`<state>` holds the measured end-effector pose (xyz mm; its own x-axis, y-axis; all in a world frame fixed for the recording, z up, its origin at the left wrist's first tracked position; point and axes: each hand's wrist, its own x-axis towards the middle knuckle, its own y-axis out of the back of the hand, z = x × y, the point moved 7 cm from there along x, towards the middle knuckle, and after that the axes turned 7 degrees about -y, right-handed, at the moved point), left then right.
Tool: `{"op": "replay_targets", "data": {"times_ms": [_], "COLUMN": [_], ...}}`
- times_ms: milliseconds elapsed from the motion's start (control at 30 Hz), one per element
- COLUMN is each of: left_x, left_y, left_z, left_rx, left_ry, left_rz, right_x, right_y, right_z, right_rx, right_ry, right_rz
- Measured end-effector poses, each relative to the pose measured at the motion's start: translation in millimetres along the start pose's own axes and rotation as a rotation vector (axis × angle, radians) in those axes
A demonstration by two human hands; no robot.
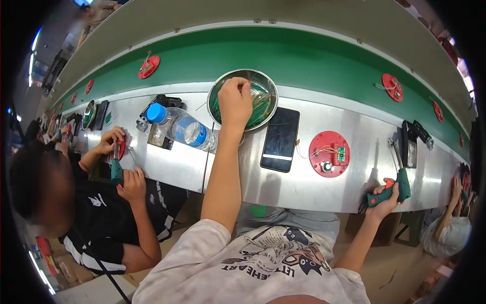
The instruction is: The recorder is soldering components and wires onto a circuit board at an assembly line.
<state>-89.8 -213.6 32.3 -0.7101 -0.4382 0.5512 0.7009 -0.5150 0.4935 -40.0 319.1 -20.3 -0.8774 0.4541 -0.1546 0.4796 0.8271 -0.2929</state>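
My left hand is over a round metal bowl of thin green wires. Its thumb and fingers are pinched together; what lies between them is too small to make out. In my right hand, at the table's near edge, is a green pistol-shaped soldering gun with a red trigger and a thin metal tip pointing away from me. Between my hands lies a red round disc with a small green circuit board, a silver round part and thin wires attached. A dark phone lies flat between disc and bowl.
Left of the bowl, a blue-capped plastic bottle lies by a black tool stand. Another black stand is at right. More red discs rest on the green strip behind. A co-worker sits close on my left.
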Motion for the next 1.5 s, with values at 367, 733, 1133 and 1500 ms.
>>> {"op": "replay_targets", "data": {"times_ms": [367, 733, 1133, 1500], "left_x": [2.3, -2.2, -77.1, -139.7], "left_y": [1.3, -6.7, -58.3, -93.2], "left_z": [-9.0, 7.3, 156.8, 165.2], "left_rx": [-0.281, -0.528, -0.355, -0.304], "left_ry": [0.246, 0.189, -0.379, -0.617], "left_rz": [-0.043, -0.02, -0.379, -0.371], "right_x": [-0.6, -3.4, -44.6, -85.7], "right_y": [-5.5, 10.7, -23.8, -30.2], "right_z": [-4.7, 0.5, -11.2, -10.5], "right_rx": [-0.034, -0.017, -0.142, -0.355], "right_ry": [0.018, -0.043, 0.101, 0.114], "right_rz": [-0.014, -0.035, -0.367, -0.629]}}
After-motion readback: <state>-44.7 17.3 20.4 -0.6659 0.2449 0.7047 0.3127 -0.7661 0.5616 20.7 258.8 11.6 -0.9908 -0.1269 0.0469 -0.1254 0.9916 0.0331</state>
